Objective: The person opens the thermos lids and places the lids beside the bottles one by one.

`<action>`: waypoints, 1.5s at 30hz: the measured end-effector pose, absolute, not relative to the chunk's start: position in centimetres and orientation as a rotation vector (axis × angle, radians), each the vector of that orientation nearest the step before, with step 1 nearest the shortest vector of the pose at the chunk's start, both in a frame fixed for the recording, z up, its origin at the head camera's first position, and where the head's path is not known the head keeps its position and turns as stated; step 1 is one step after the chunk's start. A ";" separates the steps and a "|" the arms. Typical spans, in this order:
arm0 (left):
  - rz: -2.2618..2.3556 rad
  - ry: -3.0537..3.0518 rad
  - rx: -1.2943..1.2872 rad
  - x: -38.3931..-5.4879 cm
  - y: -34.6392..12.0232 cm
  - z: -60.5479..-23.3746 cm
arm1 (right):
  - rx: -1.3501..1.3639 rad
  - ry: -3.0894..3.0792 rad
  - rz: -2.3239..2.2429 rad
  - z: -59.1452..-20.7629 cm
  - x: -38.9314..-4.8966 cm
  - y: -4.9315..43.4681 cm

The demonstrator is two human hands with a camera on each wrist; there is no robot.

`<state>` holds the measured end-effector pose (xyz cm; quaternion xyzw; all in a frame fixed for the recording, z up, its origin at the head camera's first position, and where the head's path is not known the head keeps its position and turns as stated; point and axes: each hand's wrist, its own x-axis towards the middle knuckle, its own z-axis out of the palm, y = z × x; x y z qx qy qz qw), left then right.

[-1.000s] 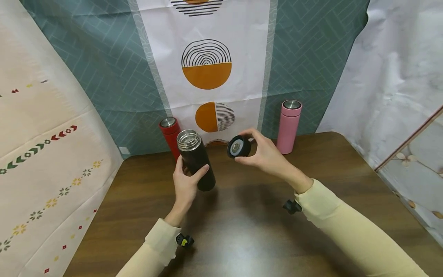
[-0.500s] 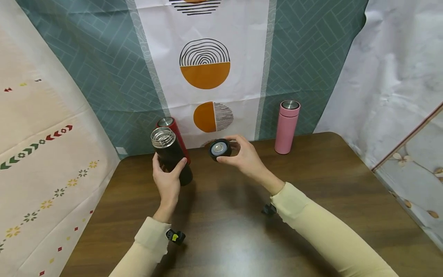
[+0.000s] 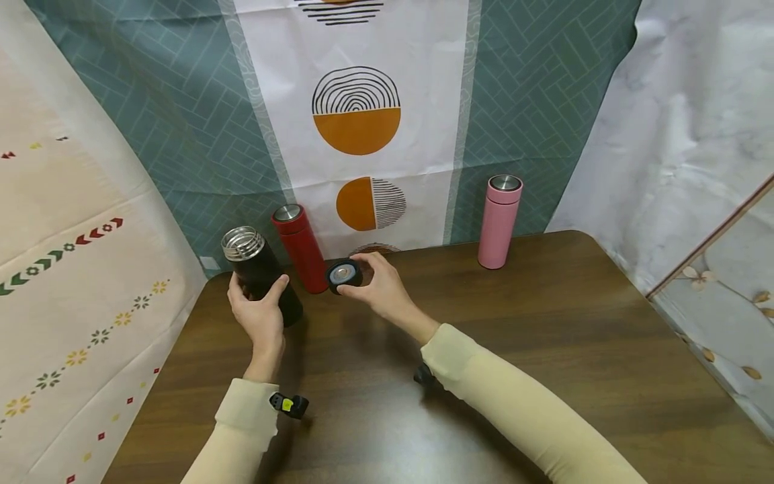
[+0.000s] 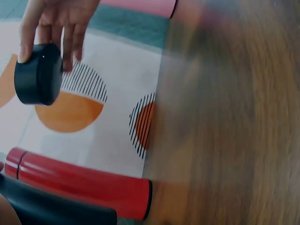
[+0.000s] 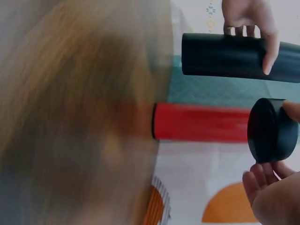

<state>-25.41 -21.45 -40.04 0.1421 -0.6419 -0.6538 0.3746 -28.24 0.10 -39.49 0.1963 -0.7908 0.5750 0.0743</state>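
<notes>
At the back, a patterned cloth (image 3: 526, 101) is hung, and below it the wooden bench (image 3: 520, 323) is spread wide. And here, at the bench's left side, the black bottle (image 3: 256, 265) is held uncapped, roughly upright, steel mouth upward, its base apparently clear of the wood. Just beside it the red bottle (image 3: 302, 249) is stood capped; well off to the right, the pink bottle (image 3: 499, 225) is set, capped too. The black bottle's body is gripped by the left hand (image 3: 260, 316), thumb one side, fingers the other. By the right hand (image 3: 383, 289) the lid (image 3: 343, 274) is pinched at its rim, near the red bottle, apart from the black one. For clean work, the mouth is probably best tipped no further, the lid's inside left untouched, and the red bottle given a wide berth. As for brands, no label or writing can be read anywhere.
</notes>
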 end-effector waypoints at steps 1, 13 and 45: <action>-1.657 -1.643 0.390 -25.5 -21.7 -40.1 | 0.587 -2.394 1.705 -39.7 -28.3 -0.4; -1.615 -1.615 0.568 -26.4 -24.4 -41.3 | 0.497 -2.552 1.687 -42.0 -28.6 -6.5; -1.591 -1.656 0.626 -27.5 -25.9 -43.1 | 0.261 -2.855 1.343 -46.5 -28.5 -13.0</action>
